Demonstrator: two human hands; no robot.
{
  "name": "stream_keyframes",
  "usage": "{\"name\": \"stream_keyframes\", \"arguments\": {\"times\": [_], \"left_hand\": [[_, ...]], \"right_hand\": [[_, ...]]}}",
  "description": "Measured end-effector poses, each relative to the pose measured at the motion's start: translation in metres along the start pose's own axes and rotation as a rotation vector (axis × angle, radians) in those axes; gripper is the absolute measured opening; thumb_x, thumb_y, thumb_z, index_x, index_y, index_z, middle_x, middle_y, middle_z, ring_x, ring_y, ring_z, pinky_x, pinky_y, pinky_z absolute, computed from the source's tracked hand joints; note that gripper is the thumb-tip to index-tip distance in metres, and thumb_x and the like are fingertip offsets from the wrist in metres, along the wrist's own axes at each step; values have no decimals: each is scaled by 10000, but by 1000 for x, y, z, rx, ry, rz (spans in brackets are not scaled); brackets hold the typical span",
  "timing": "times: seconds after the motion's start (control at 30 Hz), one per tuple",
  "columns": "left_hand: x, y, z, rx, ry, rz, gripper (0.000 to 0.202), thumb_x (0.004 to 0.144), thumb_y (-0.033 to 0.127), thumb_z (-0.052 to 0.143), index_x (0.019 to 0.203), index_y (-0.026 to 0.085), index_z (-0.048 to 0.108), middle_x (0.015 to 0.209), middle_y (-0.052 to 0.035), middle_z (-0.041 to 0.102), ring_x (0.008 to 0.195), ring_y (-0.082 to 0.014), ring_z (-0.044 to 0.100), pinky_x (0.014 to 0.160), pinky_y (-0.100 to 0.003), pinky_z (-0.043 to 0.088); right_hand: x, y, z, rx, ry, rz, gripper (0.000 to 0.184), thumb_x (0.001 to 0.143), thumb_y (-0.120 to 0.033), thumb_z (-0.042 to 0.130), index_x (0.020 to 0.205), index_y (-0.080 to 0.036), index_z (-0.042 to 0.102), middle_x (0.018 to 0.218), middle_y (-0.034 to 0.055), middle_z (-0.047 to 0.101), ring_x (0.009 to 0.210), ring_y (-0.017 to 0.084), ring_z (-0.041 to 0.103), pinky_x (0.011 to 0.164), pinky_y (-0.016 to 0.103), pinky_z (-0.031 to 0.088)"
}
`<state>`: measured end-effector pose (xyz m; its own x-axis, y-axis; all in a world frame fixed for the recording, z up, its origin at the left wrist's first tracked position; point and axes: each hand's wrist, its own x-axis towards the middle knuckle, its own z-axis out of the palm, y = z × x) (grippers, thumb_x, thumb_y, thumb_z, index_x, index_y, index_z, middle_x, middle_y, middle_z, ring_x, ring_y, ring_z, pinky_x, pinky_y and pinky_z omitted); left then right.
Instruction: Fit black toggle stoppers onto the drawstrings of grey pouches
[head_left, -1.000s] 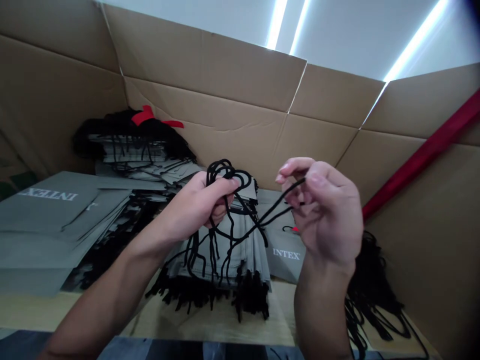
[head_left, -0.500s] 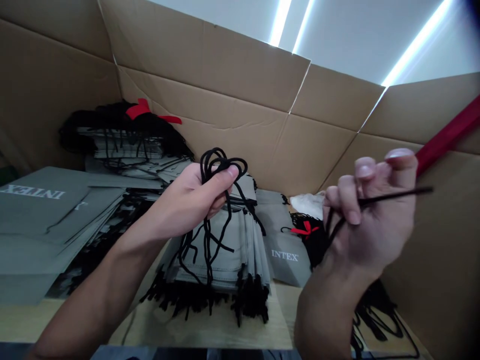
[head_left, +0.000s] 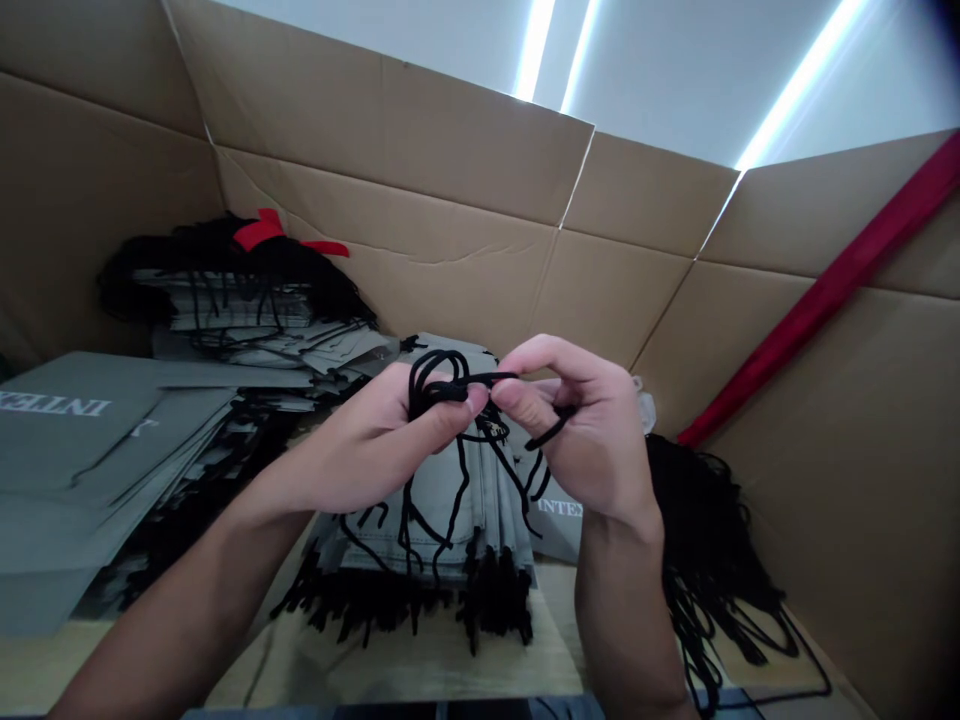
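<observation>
L hand [head_left: 371, 440], mid-frame, closed, thumb pinning looped black cords [head_left: 438, 362], prob. so they don't spread; R hand [head_left: 592, 430], rt of ctr, tip-pinches a strand [head_left: 491, 379].

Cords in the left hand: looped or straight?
Looped. The black cords curve into several loops at the left hand; loose ends hang below.
</observation>
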<state>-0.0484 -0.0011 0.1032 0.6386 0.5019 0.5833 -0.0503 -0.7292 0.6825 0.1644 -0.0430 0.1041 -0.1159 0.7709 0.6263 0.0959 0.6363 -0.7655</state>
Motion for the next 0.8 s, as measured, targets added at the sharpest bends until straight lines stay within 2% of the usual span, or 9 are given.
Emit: {"name": "stream_keyframes", "arguments": {"times": [0.13,0.23,0.33,0.4,0.5,0.57,0.67,0.73,0.8], "left_hand": [[0,-1,0,61,-65,-7,451,1174,326,502,746,196,448,657,64,389,586,-79,338,526,-218,317],[0,-1,-2,110,-103,-86,476,1171,389,502,745,211,389,667,64,330,585,-86,306,509,-220,305],[0,-1,-8,174,-191,-168,495,1150,448,515,739,226,350,672,64,295,570,-90,280,473,-225,284],[1,-3,-15,241,-237,-209,495,1133,455,514,729,232,333,654,66,290,544,-88,263,450,-234,263],[1,-10,-26,363,-272,-278,519,1114,499,497,709,237,303,639,62,290,528,-88,261,448,-249,252],[1,-17,-30,436,-245,-309,529,1093,538,505,702,236,316,652,52,320,546,-93,299,471,-253,276],[2,-23,-28,495,-151,-343,531,1077,582,516,713,235,346,671,42,347,577,-103,332,494,-256,294],[4,-21,-22,458,-168,-343,546,1095,586,491,712,238,318,657,49,307,567,-101,292,483,-259,267],[6,-17,-14,398,-213,-308,526,1119,538,464,717,236,310,647,55,290,558,-98,266,476,-261,249]], "right_hand": [[3,3,-1,25,133,-110,256,986,-467,879,938,-241,768,743,-29,525,545,82,325,467,262,211],[11,6,-11,134,298,-191,267,1063,-478,768,960,-232,741,807,-23,548,518,69,258,461,261,224],[19,5,-40,254,587,-293,270,1057,-388,721,860,-209,678,889,5,617,498,58,232,445,252,246],[22,3,-68,375,752,-372,306,1052,-271,644,757,-198,607,829,0,583,470,46,216,436,241,267],[18,-4,-109,512,1055,-427,512,1131,-192,388,651,-192,567,805,25,559,556,73,490,509,217,408],[13,-9,-124,538,1142,-442,627,1182,-212,278,625,-191,564,825,33,568,648,88,597,552,215,451],[9,-10,-123,464,1028,-433,636,1208,-261,321,623,-200,562,719,-8,487,530,79,499,536,240,459],[9,-6,-107,335,840,-395,489,1154,-296,553,671,-221,550,635,-75,358,422,66,270,447,256,365],[10,-1,-83,201,583,-276,299,994,-262,815,815,-251,576,662,-106,344,444,67,215,424,244,266]]}}
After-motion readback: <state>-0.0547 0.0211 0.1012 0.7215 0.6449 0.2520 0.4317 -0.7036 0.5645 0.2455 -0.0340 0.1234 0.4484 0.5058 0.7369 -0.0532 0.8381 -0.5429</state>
